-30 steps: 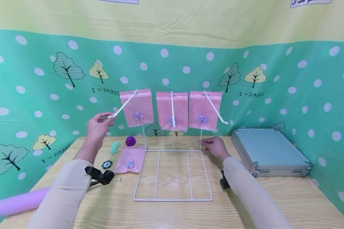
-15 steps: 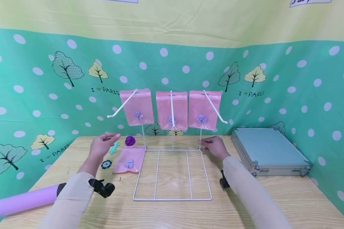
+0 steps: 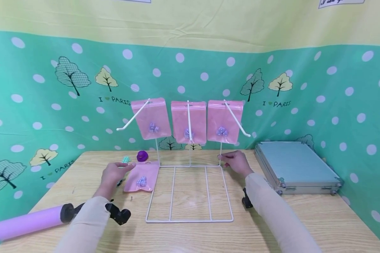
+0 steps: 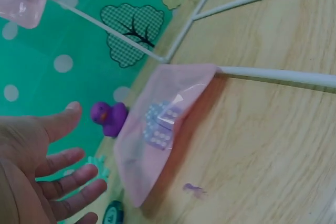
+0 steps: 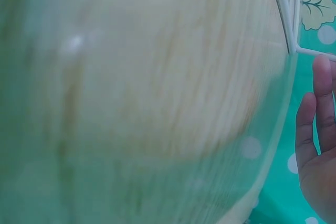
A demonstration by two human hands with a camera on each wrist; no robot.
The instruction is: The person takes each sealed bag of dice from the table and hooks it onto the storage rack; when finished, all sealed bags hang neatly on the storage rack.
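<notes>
A white wire display rack [image 3: 190, 221] stands on the table, with three pink zip bags hanging from its hooks: left bag [image 3: 152, 116], middle bag [image 3: 181, 117] and right bag [image 3: 216, 117]. Purple dice show in each. My right hand [image 3: 237, 162] pinches the rack's right upright near its base. A fourth pink bag [image 3: 144, 170] with dice lies flat against the rack's left side. Just left of that bag, my left hand [image 3: 114, 175] hovers with spread fingers, holding nothing; the left wrist view shows its palm [image 4: 21, 156] apart from the bag.
Behind the flat bag sit a purple rubber duck [image 3: 142, 156] and a mint-green bumpy piece [image 3: 125, 160]. A dark poker chip [image 4: 113, 212] is partly hidden by my left hand. A lilac cylinder [image 3: 28, 223] lies at left, a silver-blue case [image 3: 299, 165] at right.
My left hand has let go of the left hook's tip and come down beside the flat bag, covering most of the poker chip. My right hand keeps its place on the upright.
</notes>
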